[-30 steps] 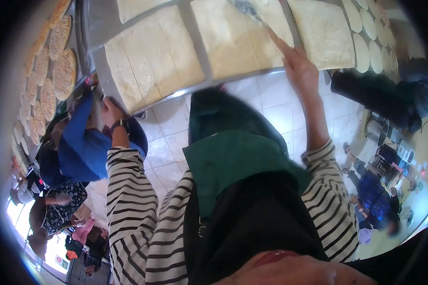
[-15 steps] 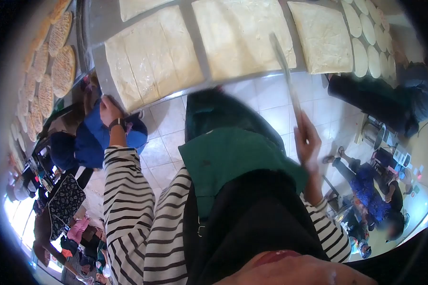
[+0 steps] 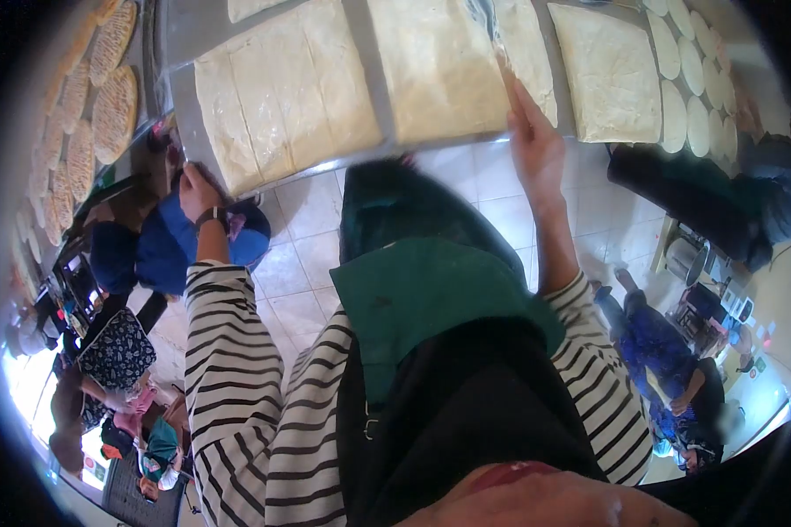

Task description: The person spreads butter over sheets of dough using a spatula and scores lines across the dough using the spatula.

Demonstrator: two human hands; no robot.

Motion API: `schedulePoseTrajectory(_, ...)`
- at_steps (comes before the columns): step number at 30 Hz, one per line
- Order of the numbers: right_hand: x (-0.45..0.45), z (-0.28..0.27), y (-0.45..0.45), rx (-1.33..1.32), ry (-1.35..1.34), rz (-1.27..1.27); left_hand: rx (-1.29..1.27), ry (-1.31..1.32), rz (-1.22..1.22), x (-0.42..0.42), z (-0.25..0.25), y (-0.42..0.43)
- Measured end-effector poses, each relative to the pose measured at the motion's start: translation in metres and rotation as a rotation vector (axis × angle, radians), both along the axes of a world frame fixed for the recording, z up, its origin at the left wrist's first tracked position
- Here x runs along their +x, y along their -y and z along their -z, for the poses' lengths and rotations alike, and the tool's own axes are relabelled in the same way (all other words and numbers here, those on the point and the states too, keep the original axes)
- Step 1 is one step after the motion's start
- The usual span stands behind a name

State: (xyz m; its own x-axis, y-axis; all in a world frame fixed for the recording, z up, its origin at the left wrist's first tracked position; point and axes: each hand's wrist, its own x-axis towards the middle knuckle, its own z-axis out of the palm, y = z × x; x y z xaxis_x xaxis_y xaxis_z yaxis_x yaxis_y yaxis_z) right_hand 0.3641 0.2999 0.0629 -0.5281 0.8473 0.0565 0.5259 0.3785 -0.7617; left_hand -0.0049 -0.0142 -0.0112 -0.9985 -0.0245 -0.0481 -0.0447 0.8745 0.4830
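Observation:
My right hand (image 3: pixel 536 145) is closed around the handle of a long knife (image 3: pixel 486 25), reaching over the near edge of the middle dough sheet (image 3: pixel 439 83). The metal blade points away from me and lies over that sheet. Its exact contact with the dough cannot be made out. To the left is another pale dough sheet (image 3: pixel 286 92), marked with several lengthwise lines. My left hand (image 3: pixel 199 191) grips the near left corner of the grey metal table (image 3: pixel 177 97), beside the lined sheet.
A third dough sheet (image 3: pixel 606 75) lies at right, beside several pale oval dough pieces (image 3: pixel 672 110). Topped oval breads (image 3: pixel 114 105) stand at far left. A person in blue (image 3: pixel 163 246) is below the left table corner. Another person (image 3: pixel 659 351) is at lower right.
My right hand has moved forward and left, carrying the knife from the near edge to farther over the middle sheet. My left hand stays at the table corner.

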Motion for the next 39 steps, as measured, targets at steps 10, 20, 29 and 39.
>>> schedulePoseTrajectory(10,-0.011,0.009,-0.005,0.099,0.061,-0.029,0.067,-0.013,0.016,-0.004,0.008,0.006)
schedulePoseTrajectory(20,0.001,0.026,0.007,0.229,0.050,-0.042,-0.008,0.013,-0.006,-0.009,0.006,0.005)
schedulePoseTrajectory(29,0.021,0.010,0.040,0.234,0.027,-0.012,0.047,-0.016,0.037,-0.007,0.011,0.006)
schedulePoseTrajectory(39,0.024,-0.002,0.075,0.145,0.176,-0.027,0.028,0.006,0.013,-0.029,0.006,0.000)
